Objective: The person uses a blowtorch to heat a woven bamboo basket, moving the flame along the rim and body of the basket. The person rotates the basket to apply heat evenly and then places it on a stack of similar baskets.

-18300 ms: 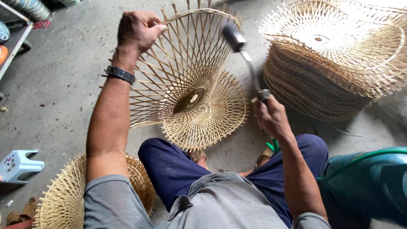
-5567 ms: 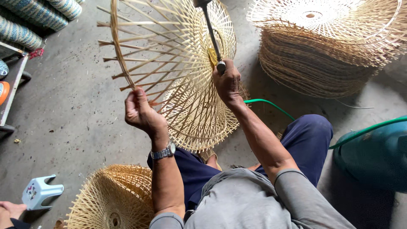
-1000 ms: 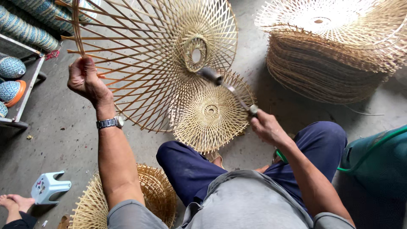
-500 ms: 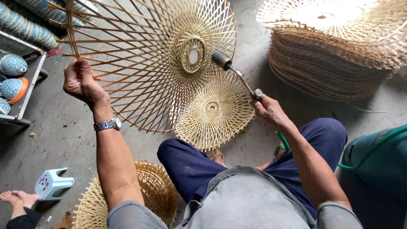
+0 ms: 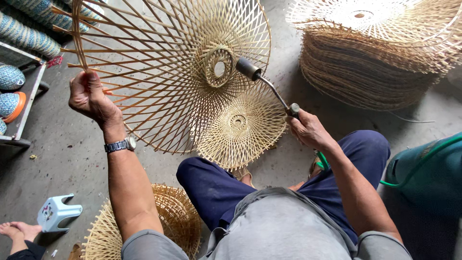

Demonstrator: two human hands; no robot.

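Looking down from the head camera, the only view: a seated person works with both hands over a concrete floor (image 5: 72, 159).

The left hand (image 5: 89, 96) is raised and closed on the rim of a large open-weave bamboo frame (image 5: 159, 62), fingers wrapped round an outer spoke. The frame is held tilted, its woven centre ring (image 5: 219, 67) facing the right side; this grip appears chosen to keep the hand well away from the centre and to present the weave at working height.

The right hand (image 5: 308, 129) is clenched on the handle of a gas torch (image 5: 267, 86), whose dark nozzle sits just beside the centre ring, pointing at it. No flame can be made out. A green hose (image 5: 423, 154) runs from under the right wrist past a teal gas cylinder (image 5: 433, 178), seemingly kept out to the side, clear of the bamboo.

A smaller woven disc (image 5: 240, 125) lies on the floor below the frame, near the person's knee. A tall stack of finished frames (image 5: 380, 53) stands at upper right, well apart; another woven piece (image 5: 159, 221) lies by the left elbow. A small grey stool (image 5: 57, 212) and another person's foot (image 5: 17, 231) occupy the lower left corner.
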